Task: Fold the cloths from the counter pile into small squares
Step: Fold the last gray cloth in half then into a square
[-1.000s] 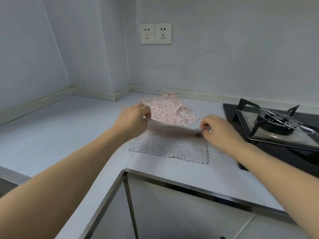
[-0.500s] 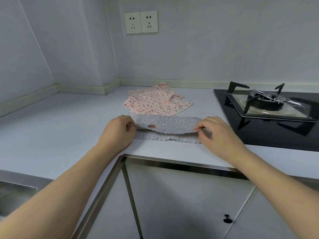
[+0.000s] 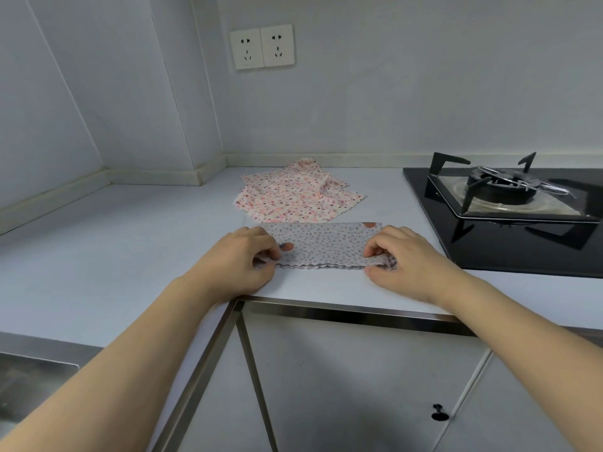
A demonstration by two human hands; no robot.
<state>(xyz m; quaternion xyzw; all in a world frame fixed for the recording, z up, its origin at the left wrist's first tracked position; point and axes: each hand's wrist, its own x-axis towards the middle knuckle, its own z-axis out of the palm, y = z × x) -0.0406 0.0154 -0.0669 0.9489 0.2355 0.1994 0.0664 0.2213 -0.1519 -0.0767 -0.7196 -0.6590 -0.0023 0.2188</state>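
Head cam: grey dotted cloth lies folded in half at the counter edge, just in front of the pink pile. Left hand and right hand each pinch a near corner. Tip: match the scalloped edges, then press the crease flat.

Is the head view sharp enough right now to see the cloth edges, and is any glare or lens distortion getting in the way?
Head view: sharp, both hands and the grey dotted cloth crisp, its scalloped near edge readable; light soft and even, shadows faint; mild reflections only on the black glass hob; wide-angle bending shows in the slanted wall lines and cabinet edges.
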